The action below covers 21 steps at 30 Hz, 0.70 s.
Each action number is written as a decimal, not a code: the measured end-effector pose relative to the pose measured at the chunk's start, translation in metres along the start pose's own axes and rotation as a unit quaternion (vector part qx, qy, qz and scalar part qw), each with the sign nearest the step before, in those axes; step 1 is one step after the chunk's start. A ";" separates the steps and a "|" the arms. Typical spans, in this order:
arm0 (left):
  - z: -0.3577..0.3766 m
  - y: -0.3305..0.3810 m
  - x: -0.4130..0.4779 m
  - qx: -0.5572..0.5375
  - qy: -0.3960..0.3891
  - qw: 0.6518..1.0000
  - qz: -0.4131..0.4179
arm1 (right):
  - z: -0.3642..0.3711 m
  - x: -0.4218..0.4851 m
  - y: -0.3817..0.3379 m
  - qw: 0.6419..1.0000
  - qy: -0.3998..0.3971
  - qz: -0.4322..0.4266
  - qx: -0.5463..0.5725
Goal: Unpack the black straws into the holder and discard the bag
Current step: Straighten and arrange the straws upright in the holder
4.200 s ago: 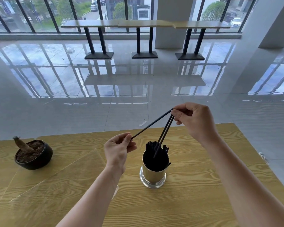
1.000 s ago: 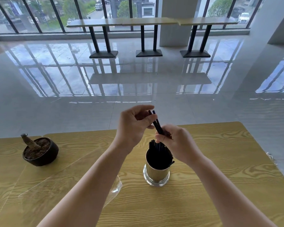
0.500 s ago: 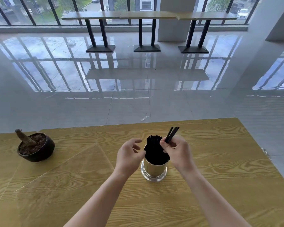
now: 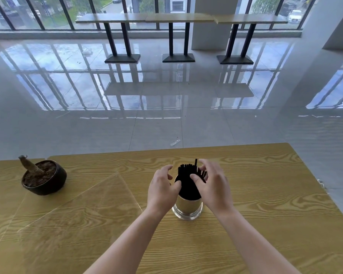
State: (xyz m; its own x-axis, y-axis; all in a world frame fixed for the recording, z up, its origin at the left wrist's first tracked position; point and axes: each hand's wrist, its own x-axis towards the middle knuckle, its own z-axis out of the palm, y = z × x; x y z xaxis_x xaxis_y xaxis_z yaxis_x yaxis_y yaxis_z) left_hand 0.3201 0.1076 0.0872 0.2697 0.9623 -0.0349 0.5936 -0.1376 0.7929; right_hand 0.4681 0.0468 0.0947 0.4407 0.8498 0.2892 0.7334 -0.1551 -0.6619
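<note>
A gold metal holder (image 4: 187,207) stands upright on the wooden table (image 4: 265,194), packed with black straws (image 4: 187,181); one straw pokes a little above the others. My left hand (image 4: 161,189) and my right hand (image 4: 213,185) cup the bundle from either side, fingers spread, thumbs touching the straws near the rim. Neither hand grips anything. A clear plastic bag (image 4: 83,206) lies flat on the table to the left of the holder, partly under my left forearm.
A dark bowl-shaped pot (image 4: 46,181) with soil and a stump sits at the table's left. The table's far edge runs just behind the holder, the right edge slants down. Beyond lie a glossy tiled floor and tall bar tables (image 4: 178,18) by the windows.
My right hand has let go of the last straws, which now stand in the holder. Both hands have dropped to the bundle and spread around it.
</note>
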 end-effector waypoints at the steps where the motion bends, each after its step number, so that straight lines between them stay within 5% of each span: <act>1: 0.001 0.001 0.000 0.005 -0.003 1.000 0.001 | -0.001 0.000 0.000 1.000 0.005 -0.030 -0.008; 6: 0.008 0.004 0.000 0.021 -0.025 0.999 0.012 | -0.003 0.003 -0.002 0.989 -0.060 -0.116 -0.072; 12: 0.002 -0.004 0.004 0.020 -0.017 1.000 0.017 | -0.043 0.000 0.029 0.995 0.081 0.002 0.060; 16: 0.002 -0.005 0.008 0.016 -0.011 1.000 0.015 | -0.049 -0.021 0.049 0.988 -0.052 0.082 0.117; 21: 0.008 -0.004 0.010 0.024 -0.006 1.000 0.019 | -0.031 -0.033 0.041 0.987 -0.138 0.042 0.073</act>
State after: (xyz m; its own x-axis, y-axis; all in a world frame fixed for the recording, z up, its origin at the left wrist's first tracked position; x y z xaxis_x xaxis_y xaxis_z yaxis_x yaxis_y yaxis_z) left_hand 0.3263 0.1155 0.0790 0.3015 0.9534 -0.0118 0.6180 -0.1860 0.7639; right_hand 0.4999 -0.0032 0.0790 0.3239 0.9451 0.0437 0.6088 -0.1728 -0.7743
